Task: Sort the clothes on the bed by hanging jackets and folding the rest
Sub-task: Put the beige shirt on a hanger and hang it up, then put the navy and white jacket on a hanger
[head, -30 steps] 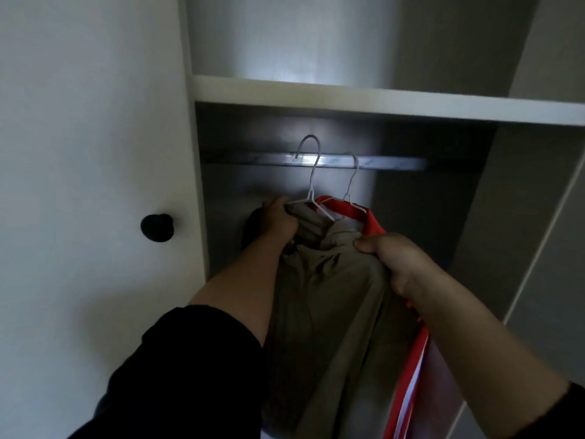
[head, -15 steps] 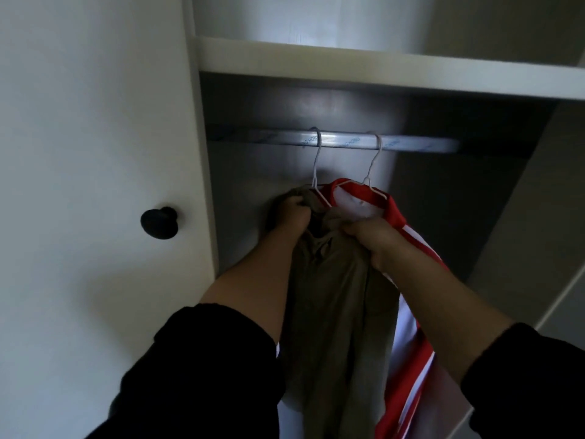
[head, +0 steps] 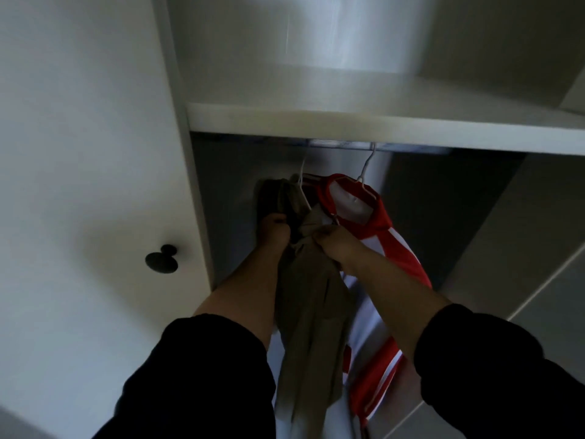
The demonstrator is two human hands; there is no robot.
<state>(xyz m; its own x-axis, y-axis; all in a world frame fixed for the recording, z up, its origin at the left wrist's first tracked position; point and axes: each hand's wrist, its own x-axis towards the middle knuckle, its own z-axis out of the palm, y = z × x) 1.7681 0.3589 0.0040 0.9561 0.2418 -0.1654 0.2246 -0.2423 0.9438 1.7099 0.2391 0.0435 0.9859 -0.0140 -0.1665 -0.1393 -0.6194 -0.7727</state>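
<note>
An olive-brown jacket (head: pixel 313 318) hangs from a white wire hanger (head: pixel 303 182) on the wardrobe rail (head: pixel 329 143), which is mostly hidden behind the shelf edge. My left hand (head: pixel 274 231) grips the jacket's left shoulder. Near the collar, my right hand (head: pixel 335 245) pinches the fabric. Just to the right hangs a red and white jacket (head: pixel 376 236) on a second white hanger (head: pixel 365 172), touching the olive one.
A white shelf (head: pixel 348 122) runs right above the rail. The white wardrobe door (head: pixel 88 185) with a black knob (head: pixel 161 258) stands at the left. The wardrobe's right side panel (head: pixel 512 242) bounds the hanging space.
The view has tilted up, so the shelf now covers most of the rail. Both hands have dropped a little lower on the olive jacket and still hold it.
</note>
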